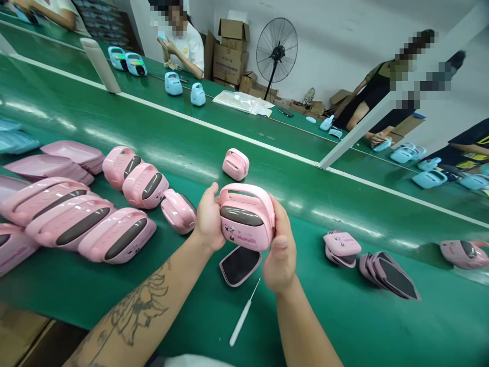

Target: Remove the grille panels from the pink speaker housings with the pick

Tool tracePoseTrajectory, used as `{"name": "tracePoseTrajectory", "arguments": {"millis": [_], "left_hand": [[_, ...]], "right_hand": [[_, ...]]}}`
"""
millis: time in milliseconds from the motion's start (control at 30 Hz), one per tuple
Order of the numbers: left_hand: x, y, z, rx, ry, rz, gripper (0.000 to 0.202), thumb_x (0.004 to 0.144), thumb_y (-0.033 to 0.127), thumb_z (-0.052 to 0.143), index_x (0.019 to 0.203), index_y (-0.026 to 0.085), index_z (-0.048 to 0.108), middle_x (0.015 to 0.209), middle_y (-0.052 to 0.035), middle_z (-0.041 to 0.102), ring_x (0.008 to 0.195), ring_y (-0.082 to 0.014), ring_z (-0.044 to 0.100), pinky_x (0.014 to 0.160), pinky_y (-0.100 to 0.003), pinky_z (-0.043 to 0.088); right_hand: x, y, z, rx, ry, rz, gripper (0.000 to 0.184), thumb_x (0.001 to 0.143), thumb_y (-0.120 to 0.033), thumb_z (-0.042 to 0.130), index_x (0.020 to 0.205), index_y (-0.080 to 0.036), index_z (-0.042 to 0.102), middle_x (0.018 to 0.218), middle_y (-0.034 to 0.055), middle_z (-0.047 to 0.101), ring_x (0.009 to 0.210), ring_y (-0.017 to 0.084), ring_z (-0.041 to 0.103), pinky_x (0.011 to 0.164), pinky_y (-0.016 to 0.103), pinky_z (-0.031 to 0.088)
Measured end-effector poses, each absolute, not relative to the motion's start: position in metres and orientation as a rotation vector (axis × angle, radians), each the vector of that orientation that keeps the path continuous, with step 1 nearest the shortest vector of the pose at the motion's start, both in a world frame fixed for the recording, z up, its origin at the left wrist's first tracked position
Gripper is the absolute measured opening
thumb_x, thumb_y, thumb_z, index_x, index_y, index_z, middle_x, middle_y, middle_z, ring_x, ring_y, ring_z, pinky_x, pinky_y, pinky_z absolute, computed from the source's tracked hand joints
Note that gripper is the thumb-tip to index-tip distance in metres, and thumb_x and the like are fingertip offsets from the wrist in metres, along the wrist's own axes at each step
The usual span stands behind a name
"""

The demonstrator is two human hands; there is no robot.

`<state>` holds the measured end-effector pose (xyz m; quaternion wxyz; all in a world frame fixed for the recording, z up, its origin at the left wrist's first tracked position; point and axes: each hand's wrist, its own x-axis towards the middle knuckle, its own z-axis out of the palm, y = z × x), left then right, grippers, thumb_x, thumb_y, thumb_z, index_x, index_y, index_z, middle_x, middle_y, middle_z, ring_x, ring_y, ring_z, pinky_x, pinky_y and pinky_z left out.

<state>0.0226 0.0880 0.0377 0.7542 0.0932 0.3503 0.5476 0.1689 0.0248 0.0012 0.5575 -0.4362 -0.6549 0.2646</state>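
Between my two hands is a pink plastic casing (244, 229) with a top handle, a dark oval window and a printed cartoon figure. My left hand (209, 219) grips its left side, and my right hand (281, 250) wraps its right side. Below it on the green table lies a pink-rimmed panel (240, 267) with a dark face. A white-handled tool with a thin metal shaft (241, 321) lies nearer to me. Just left of my left hand stands another pink casing (178, 211), and a smaller-looking one (236, 164) sits beyond the held casing.
Several pink casings (118, 234) and stacked pink shells (72, 153) crowd the left. Stacked panels (389, 275) lie to the right. A white rail (214, 122) crosses the table. Beyond it, people handle blue casings (173, 84); a slanted white post (359, 117) rises at right.
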Motion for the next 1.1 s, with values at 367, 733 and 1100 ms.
{"name": "tracePoseTrajectory", "arguments": {"millis": [367,733,1100], "left_hand": [[0.024,0.054,0.049,0.724,0.777,1.431,0.067,0.102,0.071,0.050,0.101,0.013,0.084,0.094,-0.0152,0.084,0.107,-0.0398,0.080,0.089,-0.047,0.066],[0.029,0.048,0.010,1.812,0.586,1.628,0.097,0.082,0.047,0.091,0.168,0.029,0.050,0.158,-0.0166,0.058,0.144,-0.0411,0.057,0.125,-0.057,0.046],[0.032,0.045,0.011,1.806,0.719,1.676,0.096,0.076,0.063,0.096,0.157,0.028,0.058,0.149,-0.0174,0.061,0.140,-0.0404,0.060,0.121,-0.057,0.050]], "right_hand": [[0.177,0.029,-0.014,-0.910,-1.494,0.388,0.067,0.106,-0.067,0.055,0.159,-0.026,0.051,0.146,0.0144,0.068,0.127,0.034,0.072,0.106,0.049,0.061],[0.157,0.037,0.004,-1.026,-0.575,1.156,0.084,0.100,-0.079,0.033,0.155,-0.020,0.057,0.136,0.0151,0.077,0.129,0.036,0.074,0.110,0.058,0.059],[0.140,0.033,0.016,-0.992,-0.537,1.360,0.080,0.101,-0.074,0.025,0.145,-0.020,0.065,0.133,0.0118,0.080,0.134,0.033,0.073,0.116,0.051,0.059]]}}
